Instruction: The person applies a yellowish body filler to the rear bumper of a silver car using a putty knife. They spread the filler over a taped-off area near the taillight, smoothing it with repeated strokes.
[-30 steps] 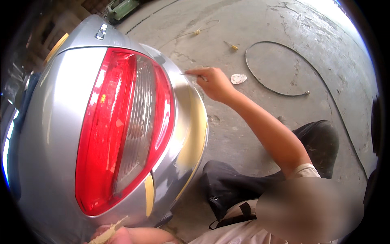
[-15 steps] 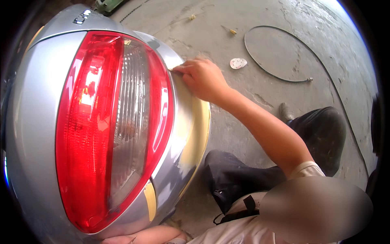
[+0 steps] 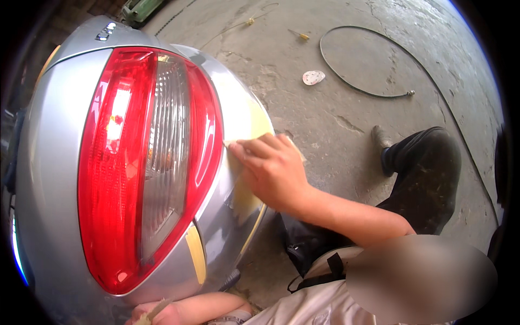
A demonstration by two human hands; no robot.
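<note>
Right hand [image 3: 275, 169], fingers bent, apparently pinching thin blade [image 3: 226, 143]

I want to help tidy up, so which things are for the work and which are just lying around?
For the work, it seems:
silver car with yellowish patches
thin piece in the right hand
smeared piece in the left hand

Just lying about, probably:
dark hose
pale, spotted oval
two little yellow things

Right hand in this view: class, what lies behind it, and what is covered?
Silver bodywork with a yellowish patch shows above and below the right hand. The stretch directly behind the hand is covered and cannot be seen.
</note>
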